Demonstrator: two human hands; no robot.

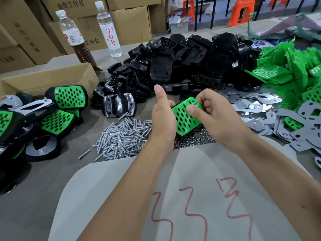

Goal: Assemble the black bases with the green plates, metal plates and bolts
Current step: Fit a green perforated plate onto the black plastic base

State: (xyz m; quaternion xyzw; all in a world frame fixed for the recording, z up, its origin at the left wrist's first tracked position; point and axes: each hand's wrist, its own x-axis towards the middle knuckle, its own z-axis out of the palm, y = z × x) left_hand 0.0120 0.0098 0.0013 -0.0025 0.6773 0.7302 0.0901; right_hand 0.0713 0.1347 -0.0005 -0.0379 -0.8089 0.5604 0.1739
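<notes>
Head view: left hand and right hand both gripping one green plate, held above nuts on table. Bolts piled just left. Black bases heaped behind. Cardboard box far left, contents hidden.

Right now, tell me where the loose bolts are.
The bolts lie heaped on the table left of centre, just left of the left hand, below a lone black base.
</notes>
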